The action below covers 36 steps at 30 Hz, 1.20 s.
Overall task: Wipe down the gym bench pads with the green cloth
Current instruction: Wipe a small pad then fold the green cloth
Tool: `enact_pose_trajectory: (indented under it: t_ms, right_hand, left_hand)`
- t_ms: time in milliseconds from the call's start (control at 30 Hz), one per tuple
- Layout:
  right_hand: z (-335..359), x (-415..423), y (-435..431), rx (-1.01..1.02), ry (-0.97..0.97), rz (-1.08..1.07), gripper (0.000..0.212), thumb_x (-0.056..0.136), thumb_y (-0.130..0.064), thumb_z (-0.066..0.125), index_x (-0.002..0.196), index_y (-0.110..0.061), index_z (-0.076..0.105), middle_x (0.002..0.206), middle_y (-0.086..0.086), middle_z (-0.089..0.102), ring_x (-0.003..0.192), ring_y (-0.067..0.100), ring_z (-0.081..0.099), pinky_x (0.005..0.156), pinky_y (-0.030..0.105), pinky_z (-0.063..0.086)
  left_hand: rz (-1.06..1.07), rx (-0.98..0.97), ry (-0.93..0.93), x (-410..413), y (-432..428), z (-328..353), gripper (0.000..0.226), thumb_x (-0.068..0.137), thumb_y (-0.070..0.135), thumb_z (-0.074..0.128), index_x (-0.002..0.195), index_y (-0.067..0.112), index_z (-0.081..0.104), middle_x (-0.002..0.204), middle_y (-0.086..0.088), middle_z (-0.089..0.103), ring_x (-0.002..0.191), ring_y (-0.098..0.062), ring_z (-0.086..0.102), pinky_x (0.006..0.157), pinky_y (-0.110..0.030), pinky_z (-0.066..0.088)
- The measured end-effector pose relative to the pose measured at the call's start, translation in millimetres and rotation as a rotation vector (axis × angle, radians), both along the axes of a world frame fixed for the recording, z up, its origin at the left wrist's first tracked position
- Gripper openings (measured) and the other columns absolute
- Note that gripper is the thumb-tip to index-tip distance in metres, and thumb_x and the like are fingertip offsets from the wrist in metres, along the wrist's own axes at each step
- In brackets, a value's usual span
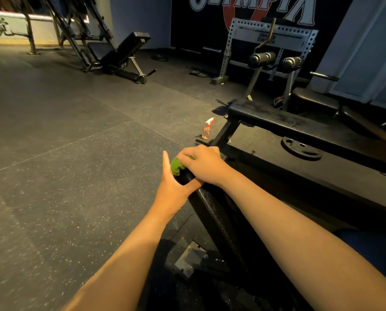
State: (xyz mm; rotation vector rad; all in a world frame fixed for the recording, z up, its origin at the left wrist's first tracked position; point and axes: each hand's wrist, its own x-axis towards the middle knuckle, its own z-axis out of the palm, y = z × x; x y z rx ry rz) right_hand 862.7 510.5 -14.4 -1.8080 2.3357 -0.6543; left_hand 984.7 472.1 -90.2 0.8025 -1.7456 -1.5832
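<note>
The person is working at the far end of the near bench pad (212, 209), a black, grained pad that is running away from the camera. The right hand (202, 166) is curling over the green cloth (178, 165), gripping it in a bunch and pressing it onto that far end. Only a small wad of cloth is showing past the knuckles. The left hand (173, 184) is lying open against the left side of the near bench pad, just beside the cloth. Its fingers are straight and pointing away, and its thumb is spreading across the pad's edge below the right hand, seemingly to brace it.

Judging from this, the wiping is under way rather than nearly done. The cloth is sitting at the very end of the near bench pad, so one pass along it may be closing, but the dim light is giving no way to tell wiped surface from unwiped.

Beyond the near bench pad, the flat bench pad (277, 120) is showing pale smudges across its top and is looking untouched, so it is probably waiting its turn. A spray bottle (207, 129) is standing on the floor (75, 176) just past the near bench pad's far end, apart from both hands. A weight plate (301, 148) is lying between the near bench pad and the flat one.
</note>
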Motion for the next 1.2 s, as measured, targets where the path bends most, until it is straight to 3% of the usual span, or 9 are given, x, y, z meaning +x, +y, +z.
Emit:
enact_pose_trajectory:
  t_ms: [100, 167, 333, 433, 633, 767, 900, 1033, 1200]
  right_hand:
    - [5.6, -17.5, -12.0, 0.053, -0.027, -0.159, 0.030, 0.100, -0.035, 0.037, 0.097, -0.034, 0.067, 0.098, -0.013, 0.065, 0.104, 0.015, 0.056, 0.085, 0.037, 0.024]
    - [5.4, -33.1, -14.6, 0.037, -0.058, -0.244, 0.030, 0.100, -0.034, 0.037, 0.098, -0.034, 0.067, 0.101, -0.010, 0.065, 0.107, 0.021, 0.056, 0.083, 0.038, 0.024]
    - [-4.9, -53.0, -4.9, -0.095, -0.244, -0.439, 0.031, 0.101, -0.039, 0.035, 0.108, -0.031, 0.063, 0.115, 0.002, 0.065, 0.111, 0.030, 0.055, 0.098, 0.048, 0.038]
    - [-9.7, -53.0, 0.5, -0.130, -0.299, -0.487, 0.032, 0.101, -0.038, 0.029, 0.100, -0.025, 0.058, 0.110, 0.008, 0.064, 0.106, 0.033, 0.055, 0.097, 0.052, 0.042]
    - [-24.8, -69.5, 25.2, -0.161, -0.332, -0.589, 0.033, 0.104, -0.033, 0.027, 0.089, -0.020, 0.054, 0.098, 0.007, 0.062, 0.100, 0.035, 0.056, 0.081, 0.040, 0.038]
    - [-28.0, -51.7, 30.2, -0.226, -0.294, -0.645, 0.032, 0.105, -0.035, 0.030, 0.116, -0.027, 0.059, 0.108, 0.004, 0.066, 0.106, 0.029, 0.058, 0.095, 0.047, 0.044]
    - [-25.7, -29.3, 26.2, -0.361, -0.167, -0.527, 0.033, 0.105, -0.030, 0.040, 0.130, -0.026, 0.061, 0.120, 0.001, 0.068, 0.115, 0.024, 0.058, 0.098, 0.041, 0.043]
    - [-39.3, -8.4, 37.2, -0.398, -0.137, -0.273, 0.034, 0.103, -0.026, 0.046, 0.134, -0.023, 0.060, 0.137, -0.005, 0.059, 0.137, 0.015, 0.044, 0.115, 0.041, 0.032]
    - [-40.7, -16.5, 57.0, -0.375, -0.047, -0.193, 0.035, 0.101, -0.022, 0.052, 0.135, -0.022, 0.060, 0.139, -0.005, 0.058, 0.134, 0.013, 0.046, 0.116, 0.035, 0.032]
  left_hand:
    - [-0.039, -0.012, 0.001, -2.6, 2.2, 4.4, 0.118, 0.083, 0.036, 0.081, 0.157, 0.040, -0.011, 0.153, 0.011, 0.034, 0.134, -0.014, 0.049, 0.106, -0.033, 0.044]
    - [-0.053, -0.034, -0.045, -7.1, 2.6, 6.9, 0.109, 0.087, 0.037, 0.076, 0.158, 0.041, -0.006, 0.160, 0.009, 0.027, 0.143, -0.015, 0.037, 0.113, -0.038, 0.035]
    - [-0.070, -0.070, -0.125, -13.2, 3.0, 8.3, 0.092, 0.084, 0.048, 0.067, 0.156, 0.047, 0.010, 0.160, 0.008, 0.024, 0.149, -0.020, 0.022, 0.120, -0.052, 0.025]
    - [-0.062, -0.083, -0.141, -14.3, 6.3, 8.1, 0.086, 0.092, 0.042, 0.063, 0.157, 0.045, 0.007, 0.158, 0.006, 0.029, 0.148, -0.022, 0.020, 0.117, -0.045, 0.021]
    - [-0.077, -0.067, -0.140, -12.6, 8.2, 7.8, 0.085, 0.096, 0.039, 0.061, 0.157, 0.042, 0.002, 0.161, 0.004, 0.026, 0.149, -0.023, 0.016, 0.115, -0.044, 0.020]
    - [-0.061, -0.047, -0.109, -12.3, 10.3, 8.4, 0.080, 0.095, 0.037, 0.062, 0.156, 0.040, 0.010, 0.160, 0.002, 0.027, 0.147, -0.022, 0.018, 0.105, -0.036, 0.022]
    - [-0.048, -0.035, -0.098, -12.9, 9.6, 7.2, 0.075, 0.095, 0.036, 0.063, 0.153, 0.039, 0.017, 0.157, 0.001, 0.029, 0.145, -0.021, 0.023, 0.107, -0.035, 0.025]
    - [-0.060, 0.018, -0.073, -11.5, 10.9, 9.4, 0.081, 0.085, 0.046, 0.069, 0.149, 0.045, 0.020, 0.151, 0.006, 0.033, 0.145, -0.020, 0.027, 0.119, -0.047, 0.027]
    - [-0.124, 0.095, -0.017, -7.1, 6.8, 6.1, 0.077, 0.068, 0.056, 0.070, 0.136, 0.050, 0.034, 0.142, 0.013, 0.041, 0.136, -0.014, 0.038, 0.116, -0.045, 0.033]
